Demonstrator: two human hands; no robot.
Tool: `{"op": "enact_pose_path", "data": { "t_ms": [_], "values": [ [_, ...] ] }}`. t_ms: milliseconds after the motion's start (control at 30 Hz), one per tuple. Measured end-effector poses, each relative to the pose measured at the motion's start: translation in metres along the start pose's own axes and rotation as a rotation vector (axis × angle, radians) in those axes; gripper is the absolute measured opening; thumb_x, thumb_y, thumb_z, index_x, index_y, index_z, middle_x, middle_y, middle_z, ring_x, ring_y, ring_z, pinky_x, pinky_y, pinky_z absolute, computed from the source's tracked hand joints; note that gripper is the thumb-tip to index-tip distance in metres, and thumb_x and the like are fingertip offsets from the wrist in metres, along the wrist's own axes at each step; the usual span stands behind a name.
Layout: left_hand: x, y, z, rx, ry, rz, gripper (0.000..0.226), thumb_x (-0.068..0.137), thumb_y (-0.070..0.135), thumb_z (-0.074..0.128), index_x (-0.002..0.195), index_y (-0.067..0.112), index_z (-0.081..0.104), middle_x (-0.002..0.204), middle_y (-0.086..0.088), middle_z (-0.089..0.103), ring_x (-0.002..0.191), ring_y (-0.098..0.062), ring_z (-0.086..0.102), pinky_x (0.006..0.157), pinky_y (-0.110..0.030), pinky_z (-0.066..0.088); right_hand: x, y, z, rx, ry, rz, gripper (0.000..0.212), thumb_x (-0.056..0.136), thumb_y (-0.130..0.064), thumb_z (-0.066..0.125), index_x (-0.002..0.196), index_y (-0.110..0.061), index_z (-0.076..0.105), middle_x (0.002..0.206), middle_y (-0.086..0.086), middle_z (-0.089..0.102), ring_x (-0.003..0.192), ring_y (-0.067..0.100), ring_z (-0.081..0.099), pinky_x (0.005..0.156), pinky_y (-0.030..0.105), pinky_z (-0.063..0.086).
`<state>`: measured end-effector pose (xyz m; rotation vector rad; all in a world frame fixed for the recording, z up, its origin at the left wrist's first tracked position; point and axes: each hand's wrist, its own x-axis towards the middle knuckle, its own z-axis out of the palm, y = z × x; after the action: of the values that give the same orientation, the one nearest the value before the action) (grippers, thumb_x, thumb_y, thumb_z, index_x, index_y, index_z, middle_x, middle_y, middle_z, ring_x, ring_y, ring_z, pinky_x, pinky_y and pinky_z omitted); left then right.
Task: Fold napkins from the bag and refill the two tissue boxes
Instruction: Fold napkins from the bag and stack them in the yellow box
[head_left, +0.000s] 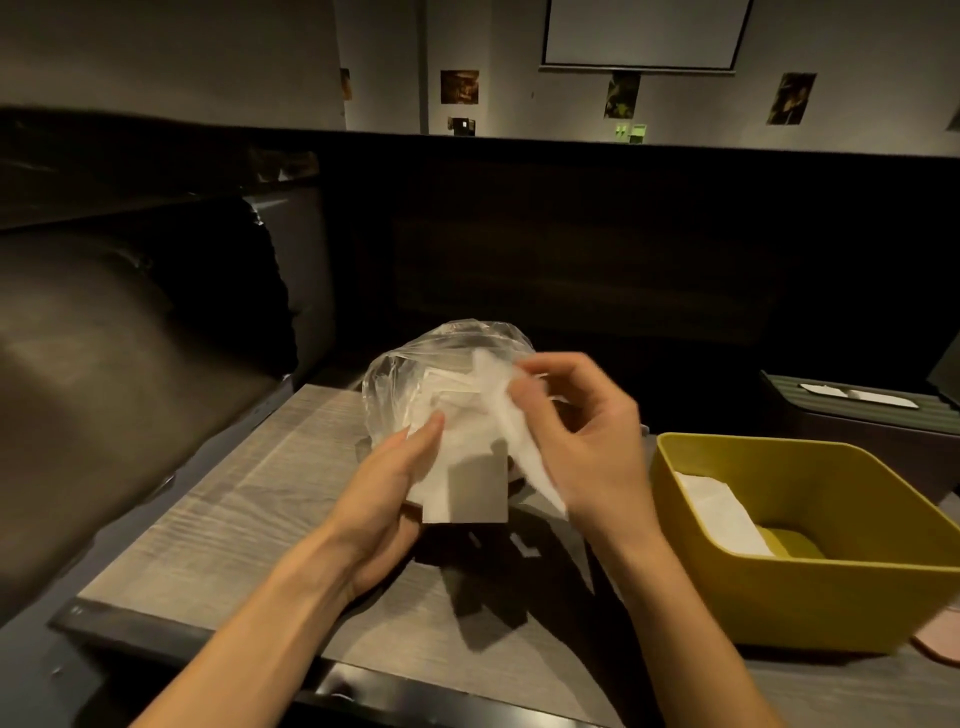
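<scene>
A clear plastic bag (410, 379) with white napkins inside stands on the wooden table (234, 519), just beyond my hands. My left hand (384, 499) grips a small stack of folded white napkins (462, 483) from the left side, thumb on top. My right hand (582, 441) pinches a loose white napkin (511, 421) that hangs down over the stack and looks blurred. A yellow tissue box (810, 545) stands open at the right with a folded napkin (722, 512) lying inside. A dark ribbed box (857, 415) with a white slot on top sits behind it.
A dark padded bench seat (104, 389) runs along the left of the table. A dark partition wall (571, 260) rises behind the table. A pink object (940, 639) peeks in at the right edge. The table's metal front edge (260, 654) is close to me.
</scene>
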<state>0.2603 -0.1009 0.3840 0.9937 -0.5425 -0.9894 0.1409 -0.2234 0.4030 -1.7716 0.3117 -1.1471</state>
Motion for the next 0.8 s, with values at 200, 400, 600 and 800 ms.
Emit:
{"op": "enact_pose_path", "data": {
  "t_ms": [200,400,600,800],
  "values": [
    [0.002,-0.005,-0.004,0.067,-0.091,0.066,0.039,0.102,0.028,0.055,0.136,0.010,0.062,0.130,-0.017,0.070,0.120,-0.032,0.068,0.099,-0.045,0.057,-0.002,0.016,0.014,-0.425,-0.002,-0.128,0.016,0.099,-0.041,0.067,0.111,-0.032,0.068,0.100,-0.021,0.062,0.093,0.003,0.061,0.074,0.018,0.050],
    [0.004,-0.009,-0.011,0.191,-0.036,0.128,0.034,0.098,0.014,0.063,0.132,0.009,0.064,0.119,-0.022,0.072,0.098,-0.033,0.073,0.069,-0.039,0.063,-0.004,0.014,0.010,-0.227,0.009,0.058,0.025,0.095,-0.034,0.074,0.119,-0.033,0.068,0.093,-0.019,0.067,0.092,-0.001,0.064,0.073,0.012,0.051],
    [0.001,-0.005,-0.010,0.199,-0.064,0.089,0.037,0.096,0.020,0.066,0.133,0.013,0.063,0.122,-0.018,0.073,0.108,-0.036,0.071,0.090,-0.051,0.056,-0.003,0.008,0.012,-0.073,0.105,0.077,0.019,0.095,-0.024,0.074,0.113,-0.030,0.071,0.096,-0.022,0.067,0.091,0.001,0.065,0.072,0.012,0.052],
    [0.004,0.011,-0.016,0.057,0.062,0.219,0.035,0.101,0.014,0.055,0.135,0.008,0.060,0.126,-0.016,0.072,0.116,-0.028,0.071,0.087,-0.041,0.061,0.009,-0.001,0.022,-0.194,0.046,0.118,0.018,0.104,-0.024,0.062,0.118,-0.030,0.071,0.098,-0.018,0.072,0.096,-0.001,0.068,0.081,0.018,0.056]
  ]
}}
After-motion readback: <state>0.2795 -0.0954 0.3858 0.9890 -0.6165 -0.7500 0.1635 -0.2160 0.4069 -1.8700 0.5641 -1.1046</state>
